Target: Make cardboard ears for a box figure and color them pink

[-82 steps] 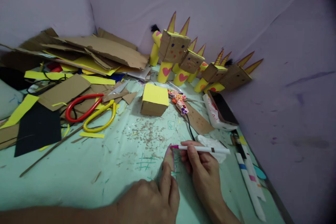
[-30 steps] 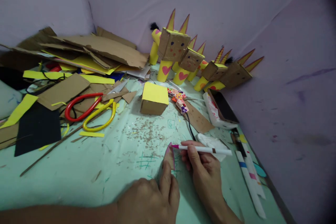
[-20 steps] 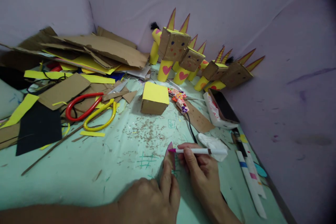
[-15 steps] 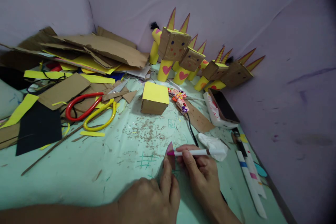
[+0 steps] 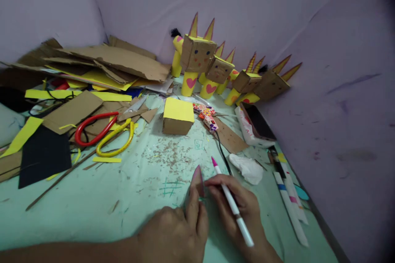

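Note:
A small pointed cardboard piece (image 5: 199, 185) with pink-purple colour along its tip and edge sits at the front middle of the table. My left hand (image 5: 177, 230) has its fingers closed at the base of that piece, with the index finger along it. In my right hand (image 5: 240, 209) is a white marker (image 5: 230, 197), its pink tip pointing up and away, apart from the cardboard. My right fingertips are close to the piece's right edge; whether they touch it I cannot tell. Beyond stands a cardboard box (image 5: 178, 125) with a yellow top.
Large scissors (image 5: 115, 144) and cardboard scraps (image 5: 74, 111) lie left. A floral glue gun (image 5: 206, 115) and crumpled tissue (image 5: 247, 168) are near the middle. Yellow-legged cardboard figures (image 5: 199, 53) stand along the wall. More markers (image 5: 291, 209) lie right, below a phone (image 5: 257, 123) on a tray.
The marker's tip has lifted off the cardboard piece, and the marker has swung from nearly level to slanting upward. My left hand still holds the piece. The view has shifted slightly.

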Motion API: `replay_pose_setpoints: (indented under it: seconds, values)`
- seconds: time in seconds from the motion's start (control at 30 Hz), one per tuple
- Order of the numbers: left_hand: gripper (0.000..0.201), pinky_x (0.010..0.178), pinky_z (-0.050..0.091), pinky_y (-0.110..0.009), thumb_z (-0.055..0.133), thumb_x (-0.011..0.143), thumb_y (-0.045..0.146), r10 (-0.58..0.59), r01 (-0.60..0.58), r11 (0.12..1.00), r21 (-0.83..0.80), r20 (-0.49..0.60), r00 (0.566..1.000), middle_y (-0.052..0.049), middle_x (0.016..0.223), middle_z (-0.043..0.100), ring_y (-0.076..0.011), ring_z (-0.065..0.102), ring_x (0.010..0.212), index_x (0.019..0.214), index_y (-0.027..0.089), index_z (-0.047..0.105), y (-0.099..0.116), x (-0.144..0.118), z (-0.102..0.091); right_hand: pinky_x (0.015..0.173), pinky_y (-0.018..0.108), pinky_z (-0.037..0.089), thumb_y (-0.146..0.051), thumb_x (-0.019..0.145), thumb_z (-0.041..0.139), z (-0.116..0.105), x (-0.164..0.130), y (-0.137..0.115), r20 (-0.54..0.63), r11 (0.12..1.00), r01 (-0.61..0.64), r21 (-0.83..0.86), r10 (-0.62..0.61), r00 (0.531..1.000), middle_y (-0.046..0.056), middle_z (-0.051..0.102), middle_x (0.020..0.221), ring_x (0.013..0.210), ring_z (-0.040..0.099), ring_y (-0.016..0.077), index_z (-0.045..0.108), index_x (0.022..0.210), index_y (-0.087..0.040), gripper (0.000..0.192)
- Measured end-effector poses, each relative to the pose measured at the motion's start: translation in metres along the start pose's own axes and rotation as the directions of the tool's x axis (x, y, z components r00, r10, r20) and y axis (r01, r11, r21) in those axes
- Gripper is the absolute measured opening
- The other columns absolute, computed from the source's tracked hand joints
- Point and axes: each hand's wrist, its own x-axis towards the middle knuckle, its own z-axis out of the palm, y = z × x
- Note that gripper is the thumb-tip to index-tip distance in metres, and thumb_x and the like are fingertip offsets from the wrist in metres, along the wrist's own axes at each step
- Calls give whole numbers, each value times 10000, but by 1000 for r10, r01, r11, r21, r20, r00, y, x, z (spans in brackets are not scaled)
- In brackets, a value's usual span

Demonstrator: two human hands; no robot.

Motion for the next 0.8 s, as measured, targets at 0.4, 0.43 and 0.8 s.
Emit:
replay_pose_setpoints:
  seconds: [0.4,0.43,0.8]
  values:
    - [245,611,457,-295,450,767,255,-392,320,728,-607,15,920,-30,705,680,-193,630,677,893,208,654,-88,25,-47,606,218,437,-48,742,541,2,-2,-1,122,991,81,-110,-67,990,-10,656,756,664,626,148,541,826,-237,207]
    - [234,556,429,-273,474,735,261,-383,355,701,-619,94,919,-17,661,657,-184,612,641,869,211,659,-96,35,-47,599,214,431,-51,745,537,3,-2,-1,111,990,76,-117,-63,992,-12,650,744,655,622,145,531,814,-234,196]
    - [383,520,404,-273,621,574,411,-43,166,841,-516,242,969,-34,858,670,-216,598,696,915,241,593,-112,80,-29,567,200,425,-84,805,516,5,0,-4,50,987,91,-135,-85,995,-22,627,671,585,604,122,492,766,-221,144]
